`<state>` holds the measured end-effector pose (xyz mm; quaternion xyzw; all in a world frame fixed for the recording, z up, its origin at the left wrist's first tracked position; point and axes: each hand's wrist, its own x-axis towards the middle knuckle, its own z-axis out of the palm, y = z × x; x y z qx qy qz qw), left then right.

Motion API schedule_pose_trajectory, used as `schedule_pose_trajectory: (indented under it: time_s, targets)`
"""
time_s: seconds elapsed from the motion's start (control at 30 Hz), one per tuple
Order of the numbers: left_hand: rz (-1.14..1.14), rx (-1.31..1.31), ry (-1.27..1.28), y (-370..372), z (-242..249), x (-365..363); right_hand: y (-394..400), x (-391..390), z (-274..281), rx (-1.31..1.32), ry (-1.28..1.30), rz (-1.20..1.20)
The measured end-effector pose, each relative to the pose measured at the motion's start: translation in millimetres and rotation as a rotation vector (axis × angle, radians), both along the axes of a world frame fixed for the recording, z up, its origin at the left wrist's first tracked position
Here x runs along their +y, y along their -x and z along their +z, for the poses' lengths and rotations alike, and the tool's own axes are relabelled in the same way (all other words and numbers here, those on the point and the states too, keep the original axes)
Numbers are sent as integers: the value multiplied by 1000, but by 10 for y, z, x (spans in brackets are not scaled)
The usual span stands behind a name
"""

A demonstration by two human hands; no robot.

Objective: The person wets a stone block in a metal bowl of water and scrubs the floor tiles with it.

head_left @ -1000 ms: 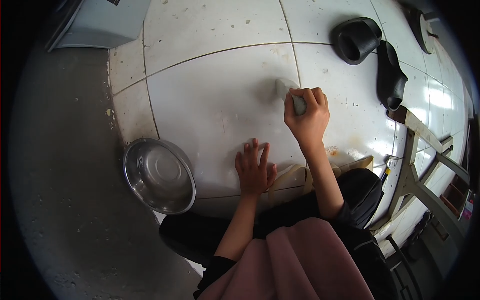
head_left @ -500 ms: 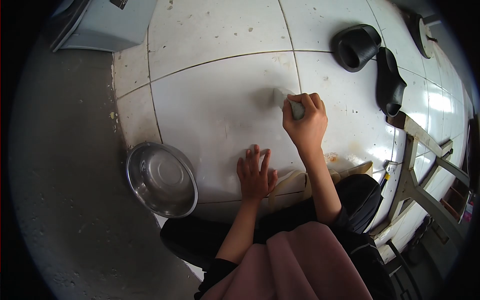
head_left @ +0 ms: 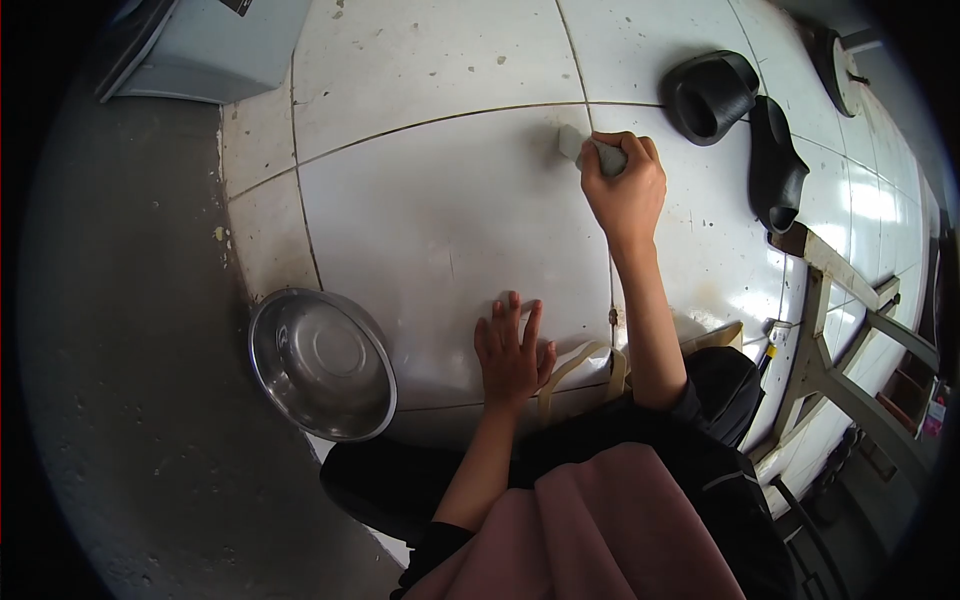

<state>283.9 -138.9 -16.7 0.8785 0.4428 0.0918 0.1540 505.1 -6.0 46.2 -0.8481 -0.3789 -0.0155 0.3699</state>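
Observation:
My right hand [head_left: 628,190] is wrapped round a grey, stubby stone-like piece [head_left: 571,143]. Its pale end sticks out to the left of my fingers, low over the large white floor tile [head_left: 430,210], near the tile's upper right corner. Part of the piece is hidden in my grip. My left hand [head_left: 512,355] rests flat on the same tile close to my lap, fingers spread and holding nothing. A cream strap [head_left: 572,372] lies just right of the left fingers, running under my right forearm.
To the left, a shiny metal bowl [head_left: 322,362] stands at the tile edge beside the grey floor [head_left: 150,350]. Two black slippers [head_left: 711,95] lie at the upper right. A light wooden frame [head_left: 820,350] stands at the right, and a grey box [head_left: 215,50] fills the top left.
My right hand has slid the grey piece up and slightly right across the tile, away from my body. My left hand stays in place.

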Motion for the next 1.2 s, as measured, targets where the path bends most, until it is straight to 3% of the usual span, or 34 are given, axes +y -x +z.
schedule_pose_trajectory:
  time_s: [0.2, 0.27, 0.63, 0.7, 0.9, 1.2]
  targets:
    - [11, 16, -32, -9, -33, 1, -176, 525, 114, -3, 131, -60]
    - [8, 19, -41, -2, -42, -7, -233, 592, 186, 105, 239, -27]
    - [10, 19, -29, -7, -47, -3, -138, 486, 92, 104, 179, 70]
    - [14, 13, -28, -7, -44, -2, -51, 476, 67, -7, 141, 107]
    - [13, -2, -19, 1, -59, -4, -67, 486, 120, 93, 204, 163]
    - [9, -1, -19, -3, -55, 5, 429, -269, 330, 135, 331, 266]
